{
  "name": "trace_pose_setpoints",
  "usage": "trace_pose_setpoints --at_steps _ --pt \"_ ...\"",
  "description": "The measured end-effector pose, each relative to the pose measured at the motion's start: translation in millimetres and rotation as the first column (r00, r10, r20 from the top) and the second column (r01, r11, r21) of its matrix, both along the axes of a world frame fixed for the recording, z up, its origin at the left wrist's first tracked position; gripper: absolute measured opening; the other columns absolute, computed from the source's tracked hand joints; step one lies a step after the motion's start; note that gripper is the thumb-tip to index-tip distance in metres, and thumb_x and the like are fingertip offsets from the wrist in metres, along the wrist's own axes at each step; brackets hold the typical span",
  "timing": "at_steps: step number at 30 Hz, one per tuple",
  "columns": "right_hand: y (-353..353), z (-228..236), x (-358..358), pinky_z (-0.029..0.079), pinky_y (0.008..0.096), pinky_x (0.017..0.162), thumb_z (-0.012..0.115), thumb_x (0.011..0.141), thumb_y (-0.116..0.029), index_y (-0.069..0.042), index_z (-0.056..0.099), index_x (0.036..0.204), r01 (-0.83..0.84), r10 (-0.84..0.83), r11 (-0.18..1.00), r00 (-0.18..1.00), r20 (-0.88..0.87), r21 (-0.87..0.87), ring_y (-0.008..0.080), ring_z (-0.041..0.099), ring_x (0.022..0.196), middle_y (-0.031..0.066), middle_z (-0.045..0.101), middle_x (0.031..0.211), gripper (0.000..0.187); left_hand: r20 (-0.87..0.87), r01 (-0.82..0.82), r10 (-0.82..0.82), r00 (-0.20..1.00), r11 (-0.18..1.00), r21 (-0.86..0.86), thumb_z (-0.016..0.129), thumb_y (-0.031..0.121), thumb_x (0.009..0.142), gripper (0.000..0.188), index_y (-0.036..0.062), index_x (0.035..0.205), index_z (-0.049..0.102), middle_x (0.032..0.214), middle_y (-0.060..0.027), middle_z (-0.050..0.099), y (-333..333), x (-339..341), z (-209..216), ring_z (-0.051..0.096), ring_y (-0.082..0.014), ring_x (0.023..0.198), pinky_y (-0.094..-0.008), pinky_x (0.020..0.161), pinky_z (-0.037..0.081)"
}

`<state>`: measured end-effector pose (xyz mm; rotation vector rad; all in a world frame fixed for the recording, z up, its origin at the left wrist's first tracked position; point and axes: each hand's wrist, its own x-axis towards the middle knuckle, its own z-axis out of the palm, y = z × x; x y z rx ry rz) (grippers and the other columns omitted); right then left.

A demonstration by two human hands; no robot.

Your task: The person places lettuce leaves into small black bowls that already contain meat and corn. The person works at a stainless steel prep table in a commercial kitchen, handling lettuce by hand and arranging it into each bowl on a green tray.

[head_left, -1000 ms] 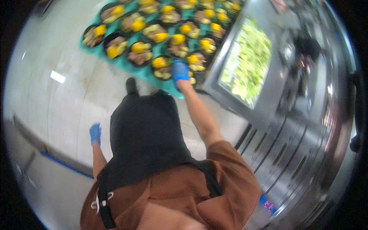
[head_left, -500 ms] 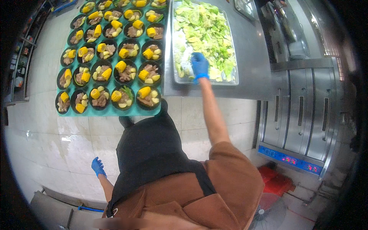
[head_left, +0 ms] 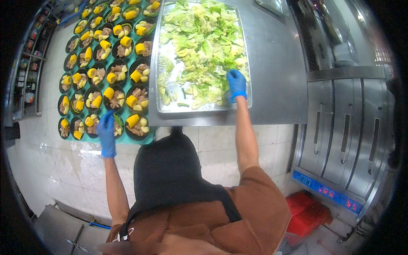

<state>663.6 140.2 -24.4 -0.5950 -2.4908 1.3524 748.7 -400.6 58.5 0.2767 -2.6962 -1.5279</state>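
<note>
My right hand (head_left: 236, 85), in a blue glove, is at the near right of a clear-rimmed tray (head_left: 204, 109) of chopped cabbage leaves (head_left: 208, 51). Its fingers curl down onto the leaves there. My left hand (head_left: 106, 135), also blue-gloved, is over the nearest row of black bowls (head_left: 137, 133) on a green surface (head_left: 146, 139). Motion smears its fingers, so their grip is unclear. Beside them, a green leafy piece (head_left: 118, 122) shows in a bowl. The bowls hold yellow corn pieces (head_left: 132, 101), meat chunks (head_left: 138, 92) and pale yellow pieces (head_left: 144, 103).
The tray rests on a steel table (head_left: 276, 63), whose left edge meets the bowl area. A second tray (head_left: 270, 6) is at the far right. Steel ovens (head_left: 335, 140) stand to the right, with red crates (head_left: 304, 216) below. Shelves (head_left: 27, 76) line the far left.
My left hand has risen from low beside my body to the bowls. My right hand has shifted right along the tray. My view has moved, so bowls and tray appear further left.
</note>
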Motion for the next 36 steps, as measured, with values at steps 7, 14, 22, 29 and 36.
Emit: trace_pose_setpoints --at_steps 7,14,22,29,36 --pt "58.7 22.7 -19.0 0.049 0.0501 0.081 0.053 0.088 -0.019 -0.004 0.065 0.105 -0.173 0.004 0.862 0.943 0.334 0.476 0.0424 0.062 0.095 0.0246 0.065 0.101 0.026 -0.158 0.668 -0.653 0.741 0.742 0.067 0.059 0.012 0.089 0.03 0.0059 0.118 0.063 0.106 -0.015 0.062 259.1 -133.1 -5.7 0.061 -0.0289 0.092 -0.0344 0.083 0.05" --pt "29.9 48.9 33.8 0.049 0.0444 0.087 0.053 0.088 -0.014 -0.005 0.065 0.112 -0.347 0.289 0.935 0.871 0.397 0.079 0.0397 0.063 0.1 0.0244 0.065 0.106 0.029 -0.163 0.647 -0.917 0.363 0.374 -0.665 0.059 0.003 0.076 0.044 0.0101 0.12 0.062 0.124 -0.0136 0.058 426.4 -183.6 -66.0 0.052 -0.0358 0.117 -0.05 0.094 0.044" --pt "67.4 36.8 20.5 0.048 0.0435 0.089 0.055 0.086 -0.009 0.001 0.058 0.108 -0.158 0.152 0.987 0.969 0.194 0.015 0.0402 0.061 0.101 0.0243 0.064 0.107 0.025 0.123 0.663 -0.928 0.35 0.153 -0.733 0.06 0.004 0.071 0.011 0.0086 0.079 0.066 0.088 -0.0123 0.064 384.4 -196.6 -60.0 0.056 -0.035 0.097 -0.0473 0.08 0.047" --pt "65.0 10.1 -18.5 0.048 0.0444 0.086 0.071 0.077 -0.024 -0.009 0.065 0.107 -0.457 0.339 0.764 0.885 0.319 0.456 0.0367 0.057 0.099 0.0178 0.059 0.103 0.034 0.149 0.746 -0.904 0.401 0.228 -0.626 0.066 0.008 0.073 0.016 0.0122 0.088 0.07 0.091 -0.0124 0.062 352.8 -202.0 -15.5 0.057 -0.0347 0.093 -0.0454 0.078 0.05" --pt "63.4 13.5 -35.9 0.048 0.0459 0.087 0.075 0.075 -0.026 -0.005 0.063 0.097 -0.573 0.403 0.648 0.817 0.413 0.502 0.0374 0.057 0.103 0.0181 0.059 0.107 0.032 -0.141 0.659 -0.768 0.625 0.615 -0.433 0.067 0.011 0.078 0.014 0.0103 0.092 0.069 0.094 -0.012 0.059 316.4 -167.4 3.6 0.055 -0.0341 0.093 -0.0427 0.084 0.046"
